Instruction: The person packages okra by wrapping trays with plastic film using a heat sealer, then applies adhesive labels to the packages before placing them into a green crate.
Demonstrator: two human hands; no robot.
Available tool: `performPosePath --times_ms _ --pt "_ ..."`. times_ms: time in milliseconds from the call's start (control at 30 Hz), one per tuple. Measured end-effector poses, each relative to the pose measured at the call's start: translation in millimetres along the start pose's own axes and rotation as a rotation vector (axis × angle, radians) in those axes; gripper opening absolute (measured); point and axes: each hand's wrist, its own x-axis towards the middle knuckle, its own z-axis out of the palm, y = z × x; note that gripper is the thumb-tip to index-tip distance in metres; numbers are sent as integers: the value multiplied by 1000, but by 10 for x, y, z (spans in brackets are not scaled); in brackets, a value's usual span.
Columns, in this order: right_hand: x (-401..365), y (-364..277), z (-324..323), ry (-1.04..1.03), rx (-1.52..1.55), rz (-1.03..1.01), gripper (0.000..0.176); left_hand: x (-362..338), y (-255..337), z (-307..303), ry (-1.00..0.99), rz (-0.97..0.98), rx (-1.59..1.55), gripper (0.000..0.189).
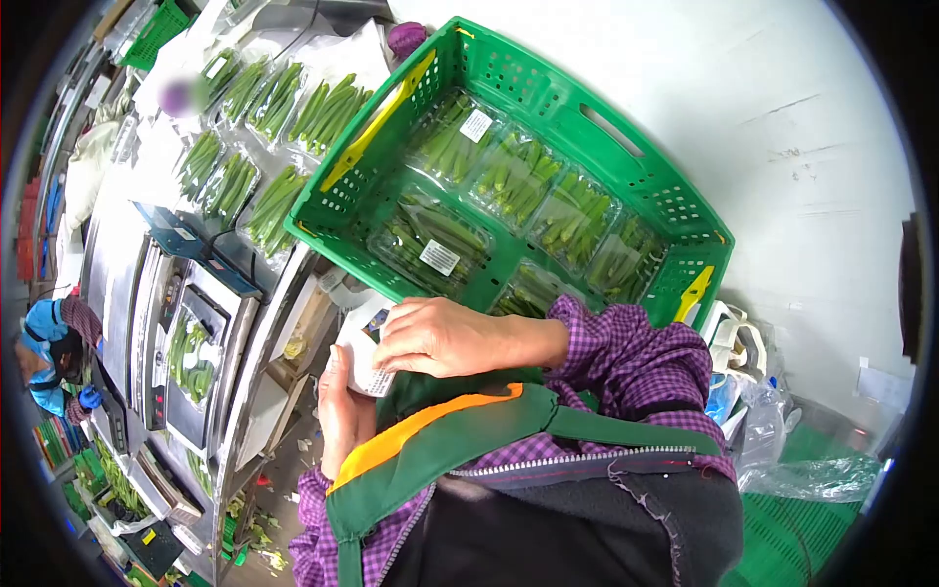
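Observation:
My left hand [344, 409] holds a white roll or stack of labels [362, 364] low in front of my apron, thumb upright along its side. My right hand [432, 338] reaches across from the right, its fingers bent onto the upper part of the labels; whether it pinches a single label cannot be made out. Just beyond my hands, a green crate [606, 127] holds several clear packs of green pods. White printed labels are on two packs, one at the crate's back left [476, 125] and one nearer me [439, 257].
More packs of green pods [328, 112] lie on the table at the left. A scale [201, 362] with a pack on it stands below them. A person in blue [47, 338] is at the far left. Plastic bags [768, 430] lie at the right, by a white wall [782, 147].

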Motion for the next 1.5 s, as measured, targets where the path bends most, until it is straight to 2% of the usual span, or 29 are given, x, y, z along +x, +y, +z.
performPosePath --times_ms 33,100,133,167,233,300,467,600,667,700,733,767,800,867,933,967,1033,1067,1133,1167,1233,1267,1300,1367,1467,1500 --pt "-23 -41 -6 1 -2 3 31 4 -20 6 31 -1 -27 34" --pt "-63 -144 -19 35 146 313 24 0 -68 -16 -31 12 22 33" --pt "-90 -84 9 65 80 223 21 -11 -84 -27 -89 30 71 32" --pt "-118 -59 18 63 84 224 21 -23 -98 -15 -85 30 71 32" --pt "-172 -41 19 56 -87 57 23 -34 -132 28 -42 39 90 30" --pt "-209 -50 33 44 -112 62 22 -25 -174 34 -20 27 59 29" --pt "-298 -18 138 217 -122 30 14 -6 -210 121 -4 -5 36 33" --pt "-360 -36 128 166 -223 27 13 73 -229 78 95 -115 -29 38" --pt "-365 -58 81 267 169 142 13 127 -210 47 108 -77 -95 42" --pt "-370 -124 -87 263 248 247 13 140 -151 109 47 -90 -146 40" --pt "-415 -87 -307 298 225 340 12 140 -139 78 112 -65 -140 39" --pt "-477 -23 -535 394 424 548 11 132 -128 27 177 -38 -135 39" --pt "-610 127 -813 465 173 553 11 111 -131 -12 175 -38 -133 39" --pt "-944 630 -1313 536 -144 734 12 23 -171 -87 114 -78 -2 38" --pt "-1188 984 -1669 556 -265 930 11 -96 -178 -78 31 -169 30 42" --pt "-1330 1201 -1794 562 -291 919 16 -116 -176 -69 -39 -217 74 43" --pt "-1388 1434 -1952 452 -534 965 25 -212 -134 6 -35 -223 55 45" --pt "-1386 1511 -1965 450 -529 962 25 -263 -119 13 -115 -217 65 45" --pt "-1378 1665 -1970 325 -817 909 32 -257 -148 -33 -247 -189 89 38" --pt "-1383 1734 -2005 315 -809 904 32 -251 -161 -50 -233 -185 85 38" --pt "-1413 1881 -2051 236 -914 873 39 -288 -165 -93 -203 -297 262 32" --pt "-1439 1912 -2057 369 -880 905 42 -285 -146 -61 -135 -309 338 26" --pt "-1433 1913 -2050 493 -841 942 44 -256 -226 -83 -106 -259 280 26" --pt "-1287 1742 -1908 556 -873 917 45 -158 -327 -135 -24 -160 177 25" --pt "-683 978 -1295 604 -225 730 27 -44 -340 -102 92 17 81 27" --pt "-482 618 -1018 530 -59 635 25 -18 -326 -76 102 21 79 27"
